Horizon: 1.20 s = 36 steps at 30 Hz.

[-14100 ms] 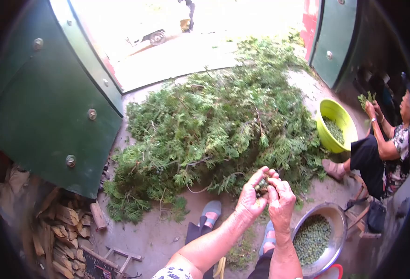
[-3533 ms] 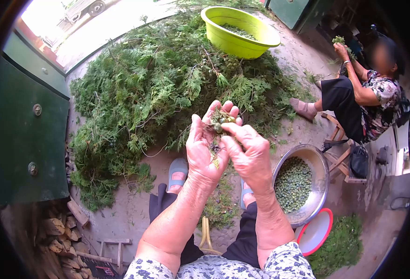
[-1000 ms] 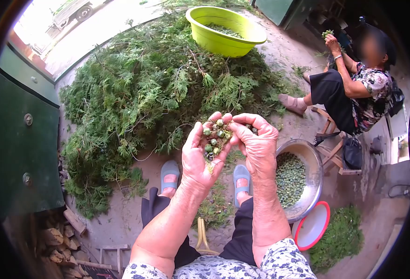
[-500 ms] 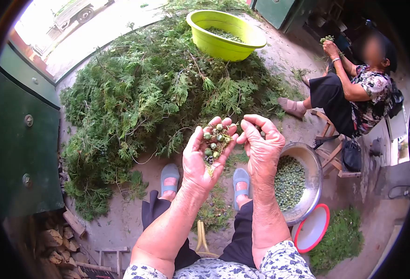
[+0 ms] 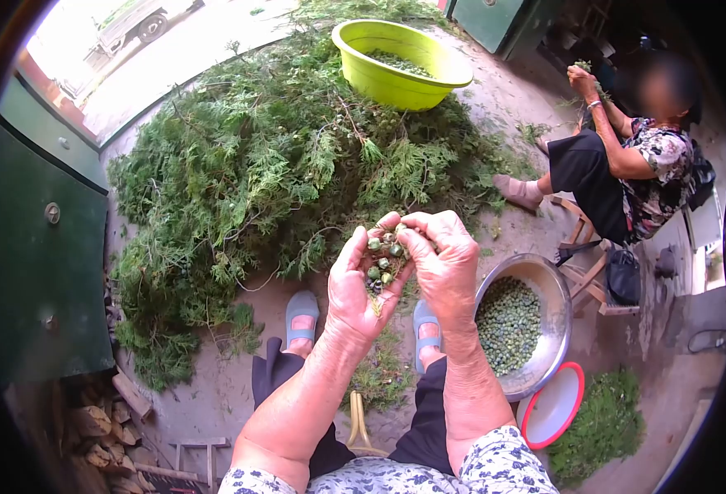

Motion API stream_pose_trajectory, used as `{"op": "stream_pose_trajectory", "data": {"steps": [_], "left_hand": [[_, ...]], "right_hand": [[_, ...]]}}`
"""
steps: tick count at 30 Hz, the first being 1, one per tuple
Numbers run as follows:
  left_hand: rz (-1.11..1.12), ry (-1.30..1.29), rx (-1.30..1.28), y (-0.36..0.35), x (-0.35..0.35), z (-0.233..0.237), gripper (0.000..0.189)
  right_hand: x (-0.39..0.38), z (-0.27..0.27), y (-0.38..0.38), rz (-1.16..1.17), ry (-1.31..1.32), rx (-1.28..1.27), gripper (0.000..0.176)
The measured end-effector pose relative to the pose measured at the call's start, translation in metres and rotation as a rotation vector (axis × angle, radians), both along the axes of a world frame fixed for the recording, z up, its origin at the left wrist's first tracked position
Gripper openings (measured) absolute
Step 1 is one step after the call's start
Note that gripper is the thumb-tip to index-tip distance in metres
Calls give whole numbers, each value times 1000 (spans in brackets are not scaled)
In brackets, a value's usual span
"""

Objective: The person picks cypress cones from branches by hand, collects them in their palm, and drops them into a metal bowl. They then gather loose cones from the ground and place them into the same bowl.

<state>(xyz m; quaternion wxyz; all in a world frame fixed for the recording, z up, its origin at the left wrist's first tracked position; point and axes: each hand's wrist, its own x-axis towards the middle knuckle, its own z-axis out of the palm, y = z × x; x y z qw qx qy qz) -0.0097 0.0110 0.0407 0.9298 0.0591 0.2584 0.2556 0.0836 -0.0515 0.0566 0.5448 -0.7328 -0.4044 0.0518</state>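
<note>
Small round green conifer cones [image 5: 385,262], with bits of leaf sprig among them, lie in the cupped palm of my left hand [image 5: 351,288]. Its fingers curl up around the pile. My right hand [image 5: 449,259] is closed, thumb against fingers, and its tips meet the left fingers at the top of the pile. What it pinches there is mostly covered by the fingers. To the right, below my right hand, a metal basin [image 5: 554,329] holds many loose green cones [image 5: 507,325].
A big heap of cut conifer branches [image 5: 256,173] covers the floor ahead, with a yellow-green tub [image 5: 396,86] on its far side. A seated person [image 5: 626,156] at right handles a sprig. A red-rimmed white basin [image 5: 554,403], green clippings [image 5: 602,420] and firewood [image 5: 95,420] lie nearer.
My right hand has moved left, from just beside the left hand to touching it over the cones. The left fingers have curled in more. The basins and branches stay put.
</note>
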Motion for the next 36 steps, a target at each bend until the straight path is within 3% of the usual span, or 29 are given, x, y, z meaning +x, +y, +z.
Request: {"op": "stream_pose_trajectory", "data": {"steps": [2,4,5,8,11,13,16,18,23,31,34,36], "left_hand": [[-1,-40,-22,1,1,0,40],[4,-72,-44,3,-1,0,40],[-4,-96,-28,3,-1,0,40],[-33,52,-10,1,1,4,37],[-44,81,-30,2,-1,1,35],[-48,-32,-10,1,-1,-5,39],[-43,-128,-11,1,3,-19,40],[-98,-40,34,2,-1,-18,39],[-115,-87,33,-1,1,-19,38],[-77,45,-29,-3,5,-29,35],[-25,69,-132,-5,6,-27,32],[-4,-8,-162,-3,4,-24,31]], "right_hand": [[7,3,-3,23,63,50,14],[10,12,-5,130,1032,253,14],[13,13,-5,211,1102,340,16],[6,19,-6,166,1004,243,15],[-5,20,0,144,551,52,12],[-7,16,3,103,193,14,11],[-10,14,3,105,-15,-20,17],[-14,21,3,192,-98,-12,19],[-15,11,3,141,-92,-75,19],[-13,10,2,116,-110,-59,21],[-9,10,-3,99,-5,-65,20],[-2,-4,-6,70,276,43,17]]}}
